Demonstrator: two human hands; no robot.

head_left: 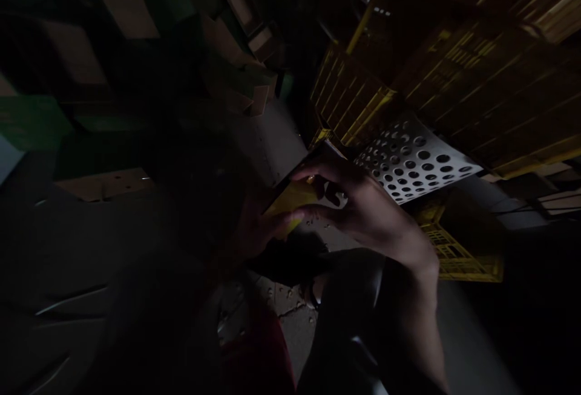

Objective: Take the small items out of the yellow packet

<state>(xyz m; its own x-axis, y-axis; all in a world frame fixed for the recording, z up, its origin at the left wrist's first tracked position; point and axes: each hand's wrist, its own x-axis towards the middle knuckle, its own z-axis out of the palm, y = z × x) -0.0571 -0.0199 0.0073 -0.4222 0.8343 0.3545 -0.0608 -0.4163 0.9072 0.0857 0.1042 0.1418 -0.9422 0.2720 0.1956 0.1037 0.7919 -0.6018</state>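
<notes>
The scene is very dark. My right hand (363, 207) reaches in from the lower right, fingers curled around the top edge of a small yellow object (293, 201) at the picture's middle. My left hand (254, 225) is barely visible in shadow, gripping the same yellow object from the left and below. What the yellow object is cannot be made out. A white perforated plate (413, 156) with round holes lies just right of my right hand's fingers.
Yellow slatted plastic crates (454, 68) are stacked at the upper right, with one more (458, 256) lower down. Cardboard boxes and green cartons (236, 74) pile up at the upper left. A cracked concrete floor (290, 310) shows below my hands.
</notes>
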